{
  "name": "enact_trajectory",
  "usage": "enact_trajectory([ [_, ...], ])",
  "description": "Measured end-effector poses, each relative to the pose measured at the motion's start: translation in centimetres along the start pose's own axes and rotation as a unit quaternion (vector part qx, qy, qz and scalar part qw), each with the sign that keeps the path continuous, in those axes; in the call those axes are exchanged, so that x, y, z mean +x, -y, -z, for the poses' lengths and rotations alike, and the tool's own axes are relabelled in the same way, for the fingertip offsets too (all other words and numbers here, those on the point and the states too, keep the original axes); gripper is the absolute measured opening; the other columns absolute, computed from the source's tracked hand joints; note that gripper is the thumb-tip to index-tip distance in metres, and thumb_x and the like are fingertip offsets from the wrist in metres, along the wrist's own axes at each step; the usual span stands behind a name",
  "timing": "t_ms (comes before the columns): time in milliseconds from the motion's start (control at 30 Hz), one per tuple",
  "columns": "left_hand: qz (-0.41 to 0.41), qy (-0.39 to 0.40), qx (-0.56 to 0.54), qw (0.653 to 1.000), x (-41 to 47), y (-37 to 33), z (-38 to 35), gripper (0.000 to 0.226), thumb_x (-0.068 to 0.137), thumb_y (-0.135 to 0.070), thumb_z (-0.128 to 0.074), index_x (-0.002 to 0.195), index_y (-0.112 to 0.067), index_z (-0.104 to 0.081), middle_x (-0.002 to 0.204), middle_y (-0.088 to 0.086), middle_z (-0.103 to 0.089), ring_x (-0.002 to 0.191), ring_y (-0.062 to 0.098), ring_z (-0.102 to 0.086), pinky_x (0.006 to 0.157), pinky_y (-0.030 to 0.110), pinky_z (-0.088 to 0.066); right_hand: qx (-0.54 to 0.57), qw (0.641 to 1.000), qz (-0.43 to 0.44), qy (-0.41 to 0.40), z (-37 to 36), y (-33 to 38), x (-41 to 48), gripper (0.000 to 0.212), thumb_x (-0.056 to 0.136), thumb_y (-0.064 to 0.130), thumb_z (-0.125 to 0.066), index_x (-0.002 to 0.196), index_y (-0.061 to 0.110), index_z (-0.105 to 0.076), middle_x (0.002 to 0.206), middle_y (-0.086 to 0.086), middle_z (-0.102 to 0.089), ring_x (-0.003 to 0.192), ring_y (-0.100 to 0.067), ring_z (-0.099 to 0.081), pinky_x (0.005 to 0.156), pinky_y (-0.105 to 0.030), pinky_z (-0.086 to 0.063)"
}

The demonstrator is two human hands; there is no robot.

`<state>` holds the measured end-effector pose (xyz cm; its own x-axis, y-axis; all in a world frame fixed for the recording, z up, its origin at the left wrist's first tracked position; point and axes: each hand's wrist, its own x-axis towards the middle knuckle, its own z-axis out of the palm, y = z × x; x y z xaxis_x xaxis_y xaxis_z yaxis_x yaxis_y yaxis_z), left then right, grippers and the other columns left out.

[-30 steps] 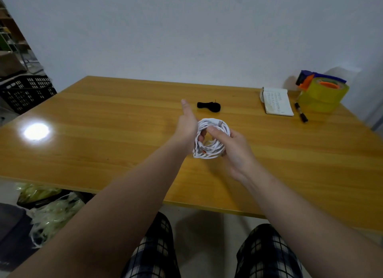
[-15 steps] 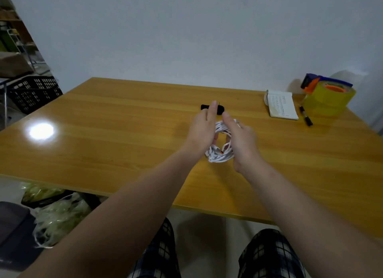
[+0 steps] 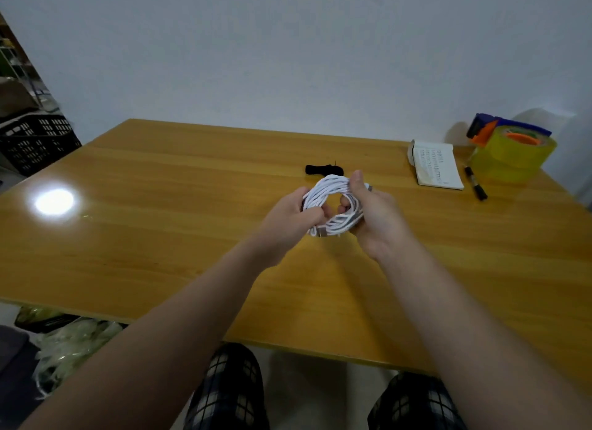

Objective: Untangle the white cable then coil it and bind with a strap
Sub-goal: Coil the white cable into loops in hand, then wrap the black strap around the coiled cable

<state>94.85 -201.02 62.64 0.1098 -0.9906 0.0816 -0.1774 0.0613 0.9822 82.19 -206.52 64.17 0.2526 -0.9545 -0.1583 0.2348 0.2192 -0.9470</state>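
The coil has swung round to face us since half a second back, an open ring now instead of a bundle squashed between the palms. The left hand (image 3: 294, 218) grips the white cable (image 3: 331, 187) on its left side, and the right hand (image 3: 374, 215) clasps the right, thumb over the top, fingers curled through the middle. Both hold it above the surface (image 3: 160, 205), likely so the turns can't spring apart. A plug end (image 3: 321, 231) pokes out below. The black strap (image 3: 322, 169) lies just beyond, untouched. Binding looks next.
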Motion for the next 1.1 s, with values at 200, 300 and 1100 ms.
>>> enact_trajectory([
  [200, -0.036, 0.062, -0.037, 0.997, 1.2, -0.3, 0.4, 0.024, 0.069, -0.003, -0.049, 0.088, -0.008, -0.063, 0.069, -0.004, -0.064, 0.064, 0.007, -0.056, 0.057, 0.015, -0.043, -0.026, 0.988, 0.120, -0.090, -1.3, -1.9, 2.3, 0.043, 0.098, 0.041, -0.041, 0.069, 0.012, -0.055, 0.054, 0.000, -0.050, 0.044, -0.014, -0.043, 0.049, -0.027, -0.043],
  [300, -0.007, 0.067, -0.070, 0.995, 2.3, 0.8, 0.4, 0.042, 0.080, 0.004, -0.043, 0.059, -0.026, -0.064, 0.062, -0.007, -0.063, 0.060, 0.006, -0.056, 0.056, 0.019, -0.042, -0.039, 0.982, 0.152, -0.105, -1.3, -2.9, 3.7, 0.034, 0.097, 0.034, -0.047, 0.073, 0.011, -0.054, 0.046, 0.005, -0.049, 0.036, -0.010, -0.041, 0.038, -0.022, -0.035],
  [1100, 0.150, -0.171, 0.012, 0.974, 9.1, 4.3, 3.9, 0.026, 0.091, -0.034, -0.058, 0.079, -0.011, -0.051, 0.053, 0.001, -0.032, 0.046, 0.015, -0.030, 0.049, 0.026, -0.023, -0.530, 0.819, 0.222, -0.008, 0.0, -3.8, 16.4, 0.039, 0.092, 0.010, -0.047, 0.131, 0.005, -0.048, 0.136, -0.011, -0.046, 0.127, -0.025, -0.040, 0.108, -0.030, -0.028],
])
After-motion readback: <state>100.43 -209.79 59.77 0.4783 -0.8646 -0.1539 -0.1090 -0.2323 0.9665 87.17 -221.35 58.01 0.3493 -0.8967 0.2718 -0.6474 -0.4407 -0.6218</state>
